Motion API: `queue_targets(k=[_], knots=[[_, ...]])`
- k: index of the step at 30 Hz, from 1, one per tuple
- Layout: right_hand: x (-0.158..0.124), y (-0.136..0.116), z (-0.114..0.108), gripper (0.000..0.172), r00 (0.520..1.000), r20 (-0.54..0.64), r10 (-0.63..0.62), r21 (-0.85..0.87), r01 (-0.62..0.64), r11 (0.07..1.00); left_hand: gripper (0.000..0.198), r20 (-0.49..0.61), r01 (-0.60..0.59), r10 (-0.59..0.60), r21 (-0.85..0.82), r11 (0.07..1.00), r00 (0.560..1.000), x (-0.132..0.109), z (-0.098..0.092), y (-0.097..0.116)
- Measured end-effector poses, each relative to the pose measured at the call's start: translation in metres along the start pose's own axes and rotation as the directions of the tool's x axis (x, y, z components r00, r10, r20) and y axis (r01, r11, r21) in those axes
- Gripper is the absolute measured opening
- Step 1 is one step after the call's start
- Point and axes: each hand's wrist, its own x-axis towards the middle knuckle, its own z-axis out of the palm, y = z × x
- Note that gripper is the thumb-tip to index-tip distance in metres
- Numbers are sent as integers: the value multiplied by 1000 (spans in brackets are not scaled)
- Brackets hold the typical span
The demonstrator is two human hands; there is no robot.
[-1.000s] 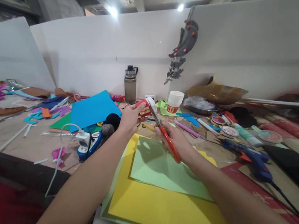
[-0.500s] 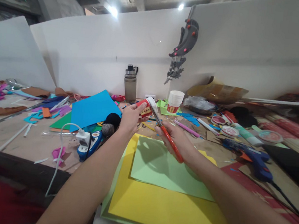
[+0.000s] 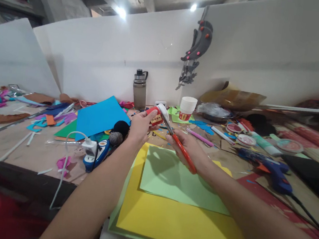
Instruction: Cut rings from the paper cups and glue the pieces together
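- Gripping a red-and-white paper cup (image 3: 156,119), the left hand (image 3: 140,127) was curled around it.
- The right hand (image 3: 191,142) clasped red-handled metal scissors (image 3: 183,152), blades at the cup's rim.

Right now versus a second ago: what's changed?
Very little. The handle end of the scissors in the right hand has swung slightly rightward. Nothing was taken hold of or let go: the left hand still holds the paper cup, with the scissors at its rim. Stacked cups and bottle stayed put. Can't tell whether the cut advanced.
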Motion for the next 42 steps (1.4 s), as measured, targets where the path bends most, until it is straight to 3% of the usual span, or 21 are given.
queue_targets(k=[6, 17, 20, 26, 42], knots=[[-1, -2, 0, 37, 999, 21, 36, 118, -38, 992, 17, 21, 7, -7, 2, 1000, 1000, 1, -2, -1], [-2, -7, -1, 39, 995, 25, 93, 164, -96, 982, 18, 65, 12, -18, 94, 995, 998, 9, -9, -1], [-2, -5, -1, 36, 996, 20, 88, 152, -90, 984, 12, 76, 54, -58, 48, 997, 995, 8, -9, 2], [-4, -5, 1, 36, 996, 33, 83, 156, -87, 984, 9, -5, 117, -118, -74, 990, 993, 11, -10, 5], [-6, -12, 1, 37, 993, 25, 112, 178, -115, 977, 13, 71, 50, -53, 38, 998, 996, 7, -7, 1]])
